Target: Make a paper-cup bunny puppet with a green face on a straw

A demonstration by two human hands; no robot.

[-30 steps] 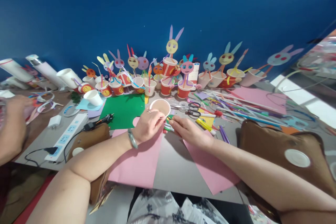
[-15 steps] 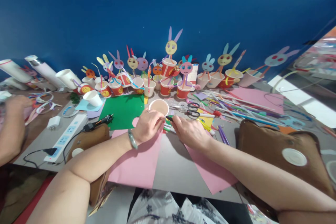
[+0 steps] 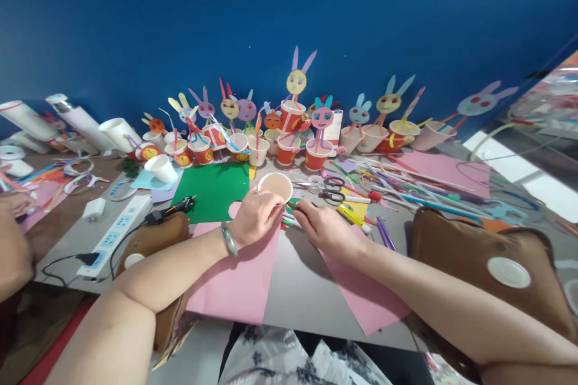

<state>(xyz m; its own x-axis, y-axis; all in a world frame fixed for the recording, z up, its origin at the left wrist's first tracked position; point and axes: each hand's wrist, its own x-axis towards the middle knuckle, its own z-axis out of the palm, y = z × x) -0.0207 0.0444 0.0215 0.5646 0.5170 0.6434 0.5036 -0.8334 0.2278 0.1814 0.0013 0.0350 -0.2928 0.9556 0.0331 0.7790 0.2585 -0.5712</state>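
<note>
Head view: the left hand [image 3: 258, 214] wraps its grip around the side of a paper cup [image 3: 275, 184], which stands on the table [image 3: 298, 289] at the far edge of the pink paper [image 3: 237, 289]; the fingers hide the cup's lower wall. The right hand [image 3: 323, 227] lies just beside it, fingertips narrowed over thin markers [image 3: 289, 221]; whether its grip holds one cannot be told. Another person's hand [image 3: 13, 203] is cut off at the left edge.

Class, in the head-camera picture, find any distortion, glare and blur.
Head view: the wide lens bows the table at its edges; a washed-out bright patch sits far right; the left hand, right hand and paper cup are sharp; another person's hand at far left is soft.
</note>
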